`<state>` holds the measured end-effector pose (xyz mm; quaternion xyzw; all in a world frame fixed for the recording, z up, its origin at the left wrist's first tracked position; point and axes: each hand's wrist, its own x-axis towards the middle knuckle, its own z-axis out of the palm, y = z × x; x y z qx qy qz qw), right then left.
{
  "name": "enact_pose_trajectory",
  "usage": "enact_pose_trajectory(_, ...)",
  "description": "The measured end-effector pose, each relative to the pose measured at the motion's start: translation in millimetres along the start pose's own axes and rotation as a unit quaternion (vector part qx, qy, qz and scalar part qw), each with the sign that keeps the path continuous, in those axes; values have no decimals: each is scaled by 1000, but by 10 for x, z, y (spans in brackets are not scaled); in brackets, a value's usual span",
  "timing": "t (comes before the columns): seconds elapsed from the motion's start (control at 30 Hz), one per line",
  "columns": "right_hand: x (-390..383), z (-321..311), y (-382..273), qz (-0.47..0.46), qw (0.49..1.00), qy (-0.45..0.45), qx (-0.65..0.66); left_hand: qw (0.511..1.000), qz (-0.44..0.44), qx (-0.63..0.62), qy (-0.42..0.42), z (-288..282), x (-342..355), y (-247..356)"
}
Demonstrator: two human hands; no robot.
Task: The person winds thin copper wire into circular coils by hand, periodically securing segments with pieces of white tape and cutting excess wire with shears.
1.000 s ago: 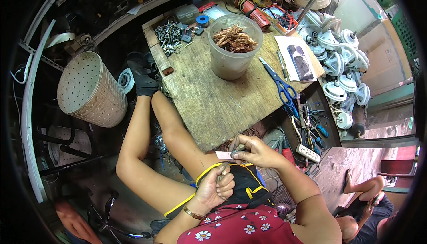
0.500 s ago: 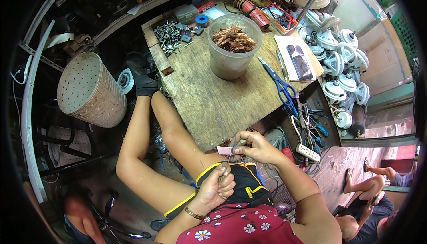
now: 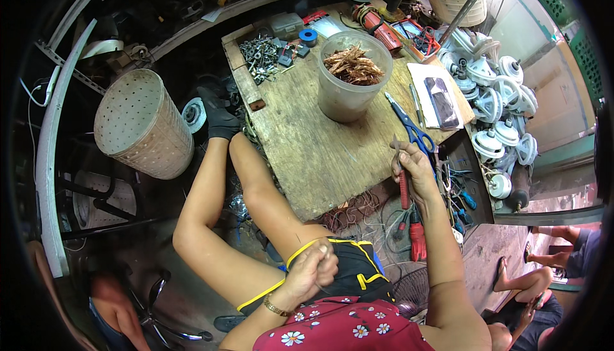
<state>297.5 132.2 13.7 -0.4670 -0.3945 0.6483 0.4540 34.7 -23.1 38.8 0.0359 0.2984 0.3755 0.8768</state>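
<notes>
My left hand (image 3: 316, 266) is closed in a fist over my lap; what it holds, if anything, is too small to make out. To the right of the wooden table's front corner, my right hand (image 3: 416, 165) is closed on a slim tool with a ridged red handle (image 3: 403, 190). A narrow grey end of this tool sticks up past my fingers. Just beyond that hand lie blue-handled scissors (image 3: 419, 135) on the wooden table (image 3: 307, 165). A translucent plastic tub (image 3: 348, 103) on the table holds coppery strands (image 3: 354, 64).
Screws and small parts (image 3: 261, 57) lie at the table's far left, near a blue spool (image 3: 308, 36). A phone (image 3: 440, 101) rests on paper at the right. White pulley-like parts (image 3: 492, 108) are piled beyond it. A perforated basket (image 3: 144, 127) stands left. Other people sit at lower right.
My right hand has moved from above my lap to the table's right side and now grips the red-handled tool. The pinkish piece it held no longer shows. My left fist stays put.
</notes>
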Motion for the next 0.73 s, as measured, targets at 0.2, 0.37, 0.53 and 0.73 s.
enact_pose_trajectory(0.2,-326,480,-193,55,992,-110,-22,877,273,360,165,0,154,173)
enact_pose_trajectory(0.37,-500,694,-122,98,983,-155,-24,884,247,358,172,71,160,170)
enact_pose_trajectory(0.53,-532,859,-62,77,982,-142,-98,809,334,453,170,45,191,114)
enact_pose_trajectory(0.73,-398,777,-160,37,992,-56,-103,997,69,19,25,-26,75,248)
